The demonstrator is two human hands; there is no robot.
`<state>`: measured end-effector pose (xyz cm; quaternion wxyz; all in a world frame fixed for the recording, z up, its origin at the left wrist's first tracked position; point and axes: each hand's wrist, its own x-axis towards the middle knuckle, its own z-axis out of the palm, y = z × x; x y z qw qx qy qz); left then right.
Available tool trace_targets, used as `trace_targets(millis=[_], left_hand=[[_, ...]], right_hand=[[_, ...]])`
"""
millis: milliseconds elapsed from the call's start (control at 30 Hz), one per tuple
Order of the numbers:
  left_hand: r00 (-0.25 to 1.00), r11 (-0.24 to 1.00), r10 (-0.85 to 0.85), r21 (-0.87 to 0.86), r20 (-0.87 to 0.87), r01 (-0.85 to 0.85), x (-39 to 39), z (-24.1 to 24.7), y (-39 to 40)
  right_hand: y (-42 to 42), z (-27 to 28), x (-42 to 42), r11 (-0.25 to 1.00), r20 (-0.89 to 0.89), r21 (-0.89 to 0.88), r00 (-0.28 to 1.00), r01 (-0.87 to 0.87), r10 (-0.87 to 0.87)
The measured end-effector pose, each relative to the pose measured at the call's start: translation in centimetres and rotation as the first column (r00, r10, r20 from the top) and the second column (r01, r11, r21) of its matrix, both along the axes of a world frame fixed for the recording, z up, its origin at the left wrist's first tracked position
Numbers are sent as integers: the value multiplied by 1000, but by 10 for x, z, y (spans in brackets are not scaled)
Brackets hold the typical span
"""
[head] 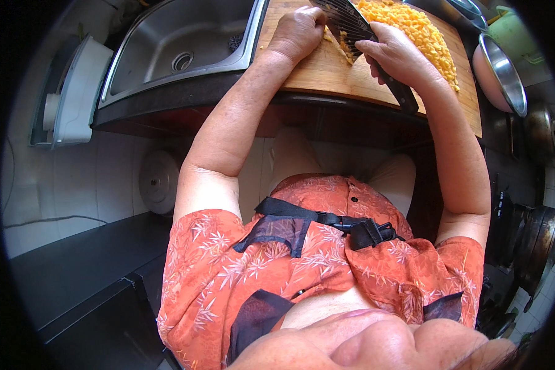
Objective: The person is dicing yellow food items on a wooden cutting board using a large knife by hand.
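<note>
My right hand (393,51) grips the black handle (400,95) of a kitchen cleaver. Its dark, ridged blade (344,21) bears writing and slants over a wooden cutting board (300,78). On the board's left side rests my left hand (300,32), fingers curled beside the blade. What lies under those fingers is hidden. Small yellow bits (346,48) lie along the blade, some of them clinging to it. To the right of the cleaver spreads a large heap of yellow diced food (411,34), partly behind my right hand and wrist.
A stainless steel sink (148,69) with a dark scrubber (235,42) adjoins the board on the left. Right of the board stand a metal bowl (502,74) and a green container (511,39). Pans (539,245) sit farther right. A white plastic tub (81,92) is beyond the sink.
</note>
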<state>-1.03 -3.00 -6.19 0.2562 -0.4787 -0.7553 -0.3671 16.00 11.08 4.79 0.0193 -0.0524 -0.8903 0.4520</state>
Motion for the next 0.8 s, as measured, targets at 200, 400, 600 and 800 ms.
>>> trace_targets(millis=[200,400,600,800], left_hand=[[999,1000,-5,-18,51,6,3,1,-1],[999,1000,0,-31,43,1,5,1,-3],[997,1000,-9,-28,71,11,9,4,-5],[985,998,-37,-40,169,45,7,3,-4]], right_hand=[[0,7,0,1000,74,29,997,-6,4],[-5,12,-3,997,107,71,994,-5,-3],[-3,11,-9,999,132,13,990,40,-41],[5,-4,-4,995,33,-87,998,51,-48]])
